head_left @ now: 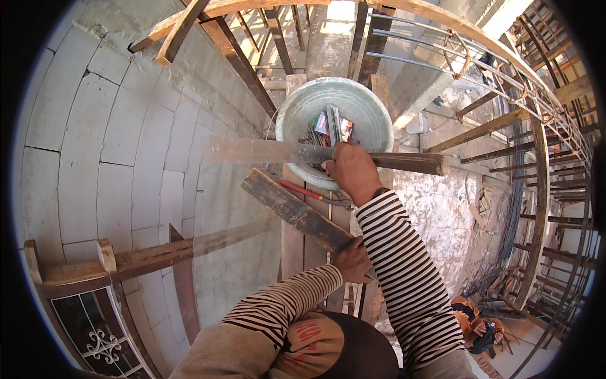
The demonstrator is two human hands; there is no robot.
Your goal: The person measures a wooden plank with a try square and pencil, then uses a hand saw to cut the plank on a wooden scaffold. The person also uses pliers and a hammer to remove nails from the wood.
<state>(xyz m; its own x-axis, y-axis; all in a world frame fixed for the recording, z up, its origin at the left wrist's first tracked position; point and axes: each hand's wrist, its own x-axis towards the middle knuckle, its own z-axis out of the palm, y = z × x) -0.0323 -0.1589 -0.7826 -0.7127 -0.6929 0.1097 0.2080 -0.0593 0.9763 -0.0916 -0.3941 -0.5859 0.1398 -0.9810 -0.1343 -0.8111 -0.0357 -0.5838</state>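
My right hand (355, 172) is closed round a long wooden strip (410, 162) that lies level across the bucket's mouth. The strip's left part is pale and smeared by motion. Below it, my left hand (352, 260) grips the near end of a short, worn dark board (293, 208), which slants up to the left; its fingers are partly hidden. Beyond my right hand stands a round grey-green bucket (300, 98). Inside are nails (315, 137), small coloured packets (346, 128) and a grey metal piece (333, 120). Red-handled pincers (303, 190) lie just this side of the bucket.
A pale block wall (113, 139) rises at the left, with a wooden beam (189, 251) along it. Timber posts (278, 41) stand ahead. To the right are a curved wooden rail (536, 208) and steel rods (410, 41). Another person in orange (473, 322) is at the lower right, below.
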